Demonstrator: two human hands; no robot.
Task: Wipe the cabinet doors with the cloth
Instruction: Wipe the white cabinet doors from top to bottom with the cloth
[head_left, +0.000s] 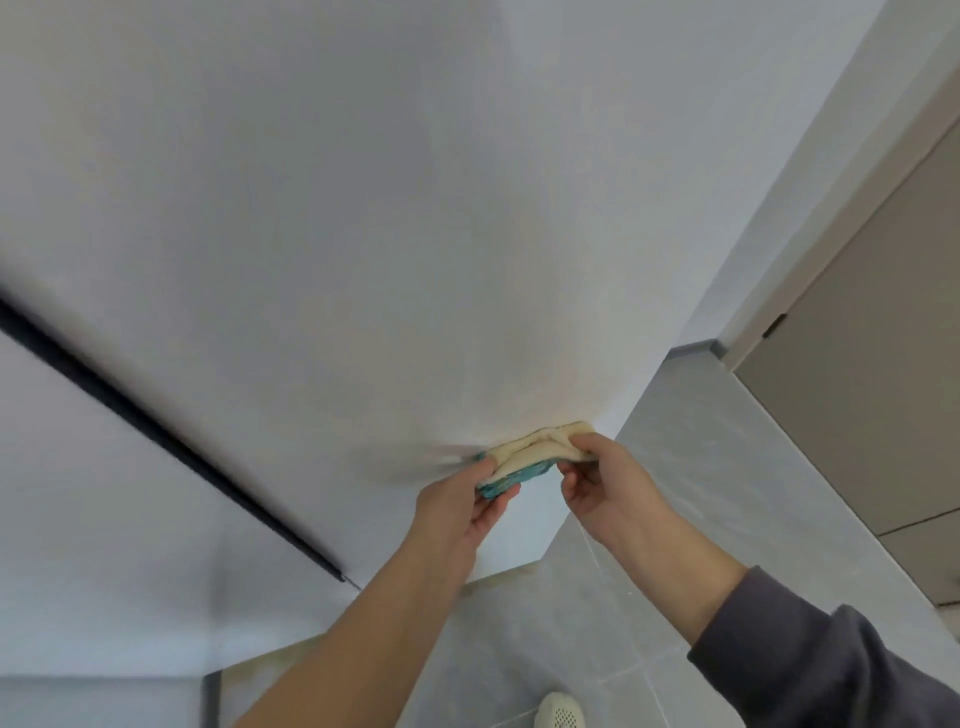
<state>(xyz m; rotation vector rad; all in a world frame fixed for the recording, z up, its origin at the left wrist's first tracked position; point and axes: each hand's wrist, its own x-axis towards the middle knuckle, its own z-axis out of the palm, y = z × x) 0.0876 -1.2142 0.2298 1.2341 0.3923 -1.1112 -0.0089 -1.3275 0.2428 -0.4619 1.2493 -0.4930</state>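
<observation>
The soft, light cloth (530, 457) is pinched at both ends by the left hand (462, 501) and right hand (605, 480), against the cabinet door (363, 234).

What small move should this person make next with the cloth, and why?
Probably flatten the cloth and sweep it left across the white cabinet door. The left hand and right hand both pinch it, folded and bunched, near the door's lower right edge. Little of it seems to meet the surface, and most of the door lies up and left.
</observation>
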